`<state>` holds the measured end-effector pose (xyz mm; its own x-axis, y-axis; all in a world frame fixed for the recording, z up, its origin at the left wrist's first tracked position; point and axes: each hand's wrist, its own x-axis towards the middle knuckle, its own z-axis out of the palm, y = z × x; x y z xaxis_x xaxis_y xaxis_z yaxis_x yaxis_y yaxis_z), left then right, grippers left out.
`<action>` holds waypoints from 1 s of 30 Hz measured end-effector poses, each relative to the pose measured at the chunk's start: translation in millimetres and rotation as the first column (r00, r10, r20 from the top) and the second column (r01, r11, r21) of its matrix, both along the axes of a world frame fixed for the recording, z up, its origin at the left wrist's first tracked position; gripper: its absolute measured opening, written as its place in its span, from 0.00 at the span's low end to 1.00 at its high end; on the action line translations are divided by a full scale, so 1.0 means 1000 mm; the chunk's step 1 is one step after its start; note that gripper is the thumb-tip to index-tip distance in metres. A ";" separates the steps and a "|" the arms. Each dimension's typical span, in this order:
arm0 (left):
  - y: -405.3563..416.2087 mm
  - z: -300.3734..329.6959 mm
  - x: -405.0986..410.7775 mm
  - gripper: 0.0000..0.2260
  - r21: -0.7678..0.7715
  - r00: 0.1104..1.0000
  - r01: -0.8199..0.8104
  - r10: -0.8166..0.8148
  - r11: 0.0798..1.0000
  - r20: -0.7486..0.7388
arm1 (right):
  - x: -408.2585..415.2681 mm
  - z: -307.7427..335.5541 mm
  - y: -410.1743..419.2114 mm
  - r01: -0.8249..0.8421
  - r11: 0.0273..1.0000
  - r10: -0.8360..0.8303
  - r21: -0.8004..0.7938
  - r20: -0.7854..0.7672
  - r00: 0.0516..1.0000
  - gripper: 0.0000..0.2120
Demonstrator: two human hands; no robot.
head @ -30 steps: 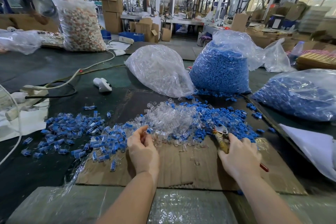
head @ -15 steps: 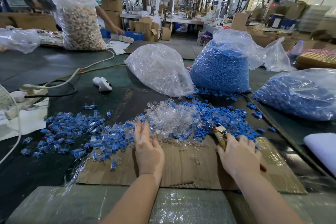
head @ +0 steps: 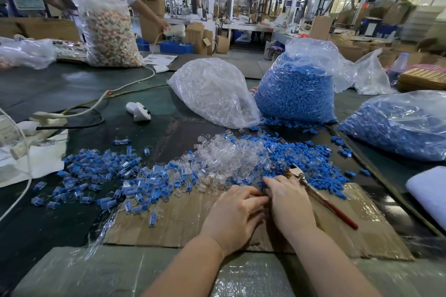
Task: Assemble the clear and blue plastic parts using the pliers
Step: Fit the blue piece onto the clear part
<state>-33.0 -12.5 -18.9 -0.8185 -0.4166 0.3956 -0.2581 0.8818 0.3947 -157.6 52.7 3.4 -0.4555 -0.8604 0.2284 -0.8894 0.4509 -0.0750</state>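
My left hand and my right hand meet fingertip to fingertip over the cardboard sheet, pinching a small plastic part that the fingers mostly hide. The pliers, with a metal head and a red handle, lie along the outer edge of my right hand; I cannot tell whether it still holds them. Just beyond my fingers are the loose clear parts and the loose blue parts. Joined clear-and-blue pieces are spread out to the left.
Behind the piles stand a bag of clear parts and a bag of blue parts, with another blue bag at right. White cables and a power strip lie at left. A person handles a big bag at the far left.
My left hand pulled back from the clear pile toward the middle. My right hand slid left off the pliers' handle to meet it, leaving the pliers in full view.
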 end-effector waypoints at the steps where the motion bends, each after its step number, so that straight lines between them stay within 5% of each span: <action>1: -0.001 0.000 0.000 0.16 -0.006 1.000 -0.002 0.002 1.000 0.017 | 0.000 0.000 -0.001 -0.003 1.000 0.003 -0.017 0.009 1.000 0.15; 8: -0.004 -0.001 -0.001 0.09 0.174 0.988 -0.074 0.095 0.982 -0.119 | -0.001 -0.003 -0.005 0.024 0.993 -0.010 -0.117 0.118 0.993 0.09; 14: -0.006 0.002 0.002 0.05 0.519 0.897 -0.223 0.383 0.825 -0.223 | 0.001 -0.004 -0.010 0.051 0.994 -0.040 -0.092 0.125 0.991 0.12; 30: -0.007 0.005 0.003 0.08 0.487 0.875 -0.268 0.421 0.831 -0.237 | 0.006 -0.009 -0.011 0.137 0.986 -0.131 -0.099 0.067 0.989 0.09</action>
<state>-29.6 -19.8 -14.2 -0.4455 -0.8347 0.3238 -0.3031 0.4809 0.8227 -151.2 41.4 -5.2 -0.5808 -0.7639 0.2813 -0.8138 0.5531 -0.1781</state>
